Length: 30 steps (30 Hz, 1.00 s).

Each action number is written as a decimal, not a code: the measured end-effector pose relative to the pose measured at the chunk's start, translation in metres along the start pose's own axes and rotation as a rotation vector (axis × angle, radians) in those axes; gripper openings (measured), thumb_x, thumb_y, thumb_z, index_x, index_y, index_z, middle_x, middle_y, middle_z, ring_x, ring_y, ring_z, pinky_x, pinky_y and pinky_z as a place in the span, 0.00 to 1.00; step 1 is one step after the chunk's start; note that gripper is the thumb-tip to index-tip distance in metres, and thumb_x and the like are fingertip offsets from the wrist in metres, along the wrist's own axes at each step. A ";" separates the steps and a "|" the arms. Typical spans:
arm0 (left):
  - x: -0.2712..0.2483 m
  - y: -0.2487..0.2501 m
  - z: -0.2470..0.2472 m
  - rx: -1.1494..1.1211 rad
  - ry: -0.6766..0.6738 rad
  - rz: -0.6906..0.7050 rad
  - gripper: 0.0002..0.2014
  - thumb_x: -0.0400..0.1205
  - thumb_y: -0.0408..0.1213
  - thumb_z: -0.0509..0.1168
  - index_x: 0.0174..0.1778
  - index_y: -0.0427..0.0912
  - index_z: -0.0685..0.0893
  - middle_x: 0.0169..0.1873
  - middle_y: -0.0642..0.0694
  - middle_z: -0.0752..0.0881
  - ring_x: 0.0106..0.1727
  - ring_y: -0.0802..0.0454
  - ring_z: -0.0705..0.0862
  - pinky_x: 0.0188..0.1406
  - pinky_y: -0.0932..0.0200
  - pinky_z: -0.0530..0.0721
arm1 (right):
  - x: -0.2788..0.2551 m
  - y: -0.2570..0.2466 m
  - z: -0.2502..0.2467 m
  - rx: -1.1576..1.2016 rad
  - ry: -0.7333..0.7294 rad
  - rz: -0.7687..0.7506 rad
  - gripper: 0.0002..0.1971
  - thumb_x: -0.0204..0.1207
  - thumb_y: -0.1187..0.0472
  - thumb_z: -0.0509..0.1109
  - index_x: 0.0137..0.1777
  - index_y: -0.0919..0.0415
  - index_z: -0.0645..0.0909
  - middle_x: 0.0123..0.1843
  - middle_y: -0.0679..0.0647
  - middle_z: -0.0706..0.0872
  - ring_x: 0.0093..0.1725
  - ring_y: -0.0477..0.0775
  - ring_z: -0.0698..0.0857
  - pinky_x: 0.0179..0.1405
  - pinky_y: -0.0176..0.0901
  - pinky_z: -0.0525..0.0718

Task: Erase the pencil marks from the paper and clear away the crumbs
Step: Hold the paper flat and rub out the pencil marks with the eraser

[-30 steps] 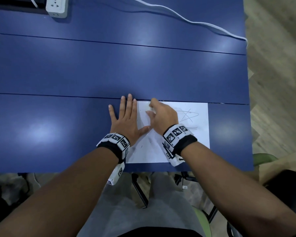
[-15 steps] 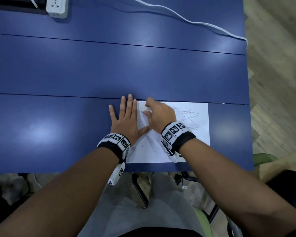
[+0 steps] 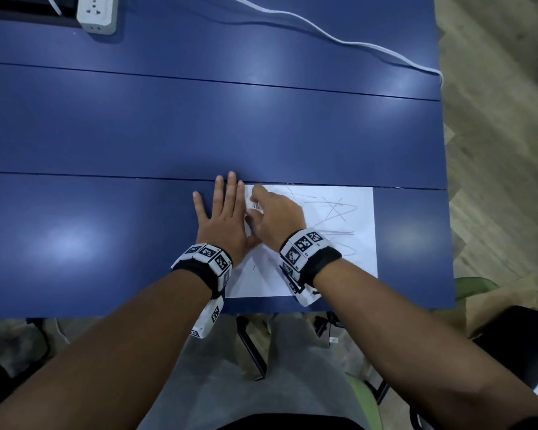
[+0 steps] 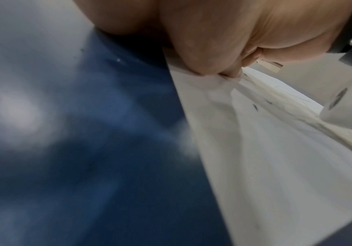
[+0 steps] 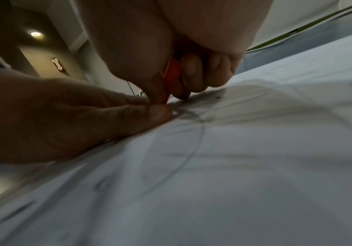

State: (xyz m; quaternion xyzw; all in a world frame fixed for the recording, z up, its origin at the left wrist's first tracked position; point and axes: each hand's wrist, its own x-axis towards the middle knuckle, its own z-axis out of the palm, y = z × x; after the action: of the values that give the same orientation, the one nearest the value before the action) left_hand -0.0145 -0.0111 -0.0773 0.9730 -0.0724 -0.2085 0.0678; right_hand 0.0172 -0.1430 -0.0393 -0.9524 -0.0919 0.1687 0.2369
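Note:
A white sheet of paper (image 3: 339,259) with grey pencil scribbles (image 3: 333,212) lies on the blue table near its front edge. My left hand (image 3: 227,218) lies flat with straight fingers, pressing the paper's left edge (image 4: 192,93) down. My right hand (image 3: 277,218) pinches an eraser in a red sleeve (image 5: 172,78), whose barcoded side (image 3: 257,207) shows between thumb and fingers. The eraser's tip touches the paper next to my left thumb (image 5: 149,114), over smudged pencil lines (image 5: 190,114). Small dark crumbs (image 4: 255,106) lie on the sheet.
The blue table (image 3: 199,125) stretches far ahead and to the left. A white power strip (image 3: 97,12) sits at the back left, and a white cable (image 3: 339,41) runs across the back right. The table's right edge (image 3: 444,181) borders wooden floor.
My right hand with the eraser has moved left and away from me across the paper, toward the left hand's fingers. The left hand has stayed put.

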 end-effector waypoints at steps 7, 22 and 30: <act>0.001 0.001 -0.002 -0.009 -0.015 -0.002 0.57 0.75 0.81 0.33 0.88 0.39 0.35 0.88 0.44 0.31 0.87 0.43 0.29 0.80 0.24 0.32 | 0.006 0.026 -0.019 0.000 0.091 0.171 0.09 0.82 0.53 0.66 0.57 0.55 0.73 0.48 0.52 0.86 0.47 0.58 0.84 0.41 0.46 0.78; -0.004 0.015 -0.010 -0.019 -0.080 0.146 0.54 0.79 0.78 0.47 0.89 0.44 0.35 0.86 0.48 0.27 0.86 0.45 0.25 0.79 0.21 0.31 | -0.008 0.048 -0.024 0.059 0.096 0.112 0.09 0.81 0.58 0.64 0.58 0.58 0.73 0.52 0.51 0.85 0.46 0.59 0.83 0.39 0.45 0.75; -0.003 0.017 -0.010 0.003 -0.096 0.121 0.58 0.76 0.81 0.44 0.87 0.40 0.31 0.85 0.46 0.24 0.85 0.44 0.24 0.78 0.25 0.29 | -0.017 0.039 -0.027 -0.099 -0.027 0.022 0.09 0.83 0.54 0.64 0.58 0.56 0.71 0.48 0.51 0.87 0.45 0.58 0.85 0.39 0.46 0.78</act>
State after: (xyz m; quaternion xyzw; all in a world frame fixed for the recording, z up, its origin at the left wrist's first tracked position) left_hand -0.0151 -0.0258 -0.0642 0.9558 -0.1345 -0.2505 0.0752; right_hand 0.0150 -0.1923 -0.0311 -0.9615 -0.0928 0.1795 0.1862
